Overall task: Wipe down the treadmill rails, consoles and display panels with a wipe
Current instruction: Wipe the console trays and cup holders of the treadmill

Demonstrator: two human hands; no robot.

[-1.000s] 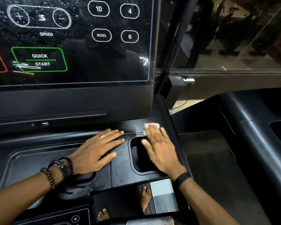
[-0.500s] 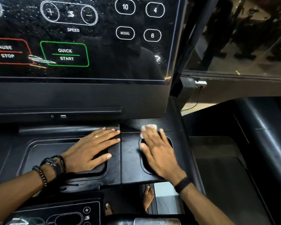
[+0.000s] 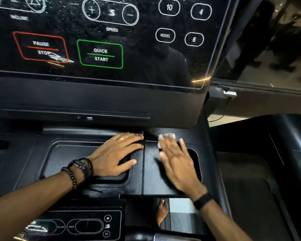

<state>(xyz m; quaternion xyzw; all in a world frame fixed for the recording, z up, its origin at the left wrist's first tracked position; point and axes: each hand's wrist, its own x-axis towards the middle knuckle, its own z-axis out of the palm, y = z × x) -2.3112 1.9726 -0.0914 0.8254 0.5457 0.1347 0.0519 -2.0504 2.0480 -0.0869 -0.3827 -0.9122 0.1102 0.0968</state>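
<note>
Hands flat: right pressed wipe leftward off cup holder, left braced on console tray; deck half-wiped.

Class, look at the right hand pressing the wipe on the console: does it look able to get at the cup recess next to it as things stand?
Probably yes. The right hand lies flat on the wipe, already overlapping the cup recess; nothing shows inside the visible part. The left hand rests apart, over the tray.
</note>
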